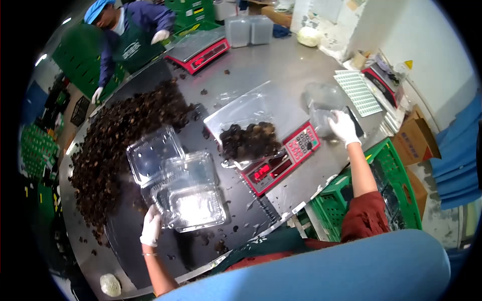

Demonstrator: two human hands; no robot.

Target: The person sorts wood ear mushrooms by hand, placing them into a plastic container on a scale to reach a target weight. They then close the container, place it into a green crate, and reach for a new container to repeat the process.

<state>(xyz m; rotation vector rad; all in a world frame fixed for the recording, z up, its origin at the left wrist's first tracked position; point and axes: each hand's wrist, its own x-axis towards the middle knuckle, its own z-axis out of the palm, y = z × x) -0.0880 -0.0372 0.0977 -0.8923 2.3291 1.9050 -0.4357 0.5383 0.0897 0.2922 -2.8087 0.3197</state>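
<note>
My left hand (pixel 150 228), in a white glove, grips the near left edge of a clear plastic clamshell container (pixel 196 208). Another open clear container (pixel 155 155) lies against it, overlapping on the dark table surface. On the right, my gloved right hand (pixel 344 128) has its fingers on the edge of clear plastic containers (pixel 321 108). Between my hands, a red scale (pixel 281 165) carries an open clear clamshell with dark brown, mushroom-like pieces (pixel 248 143) in it. Its lid (pixel 241 108) stands raised behind the pieces.
A large heap of dark brown pieces (pixel 115 135) covers the table's left side. Across the table stand a co-worker (pixel 133 37), a second red scale (pixel 203 55) and stacked clear containers (pixel 248 30). A label sheet (pixel 359 93) lies right; a green crate (pixel 396 175) stands below the edge.
</note>
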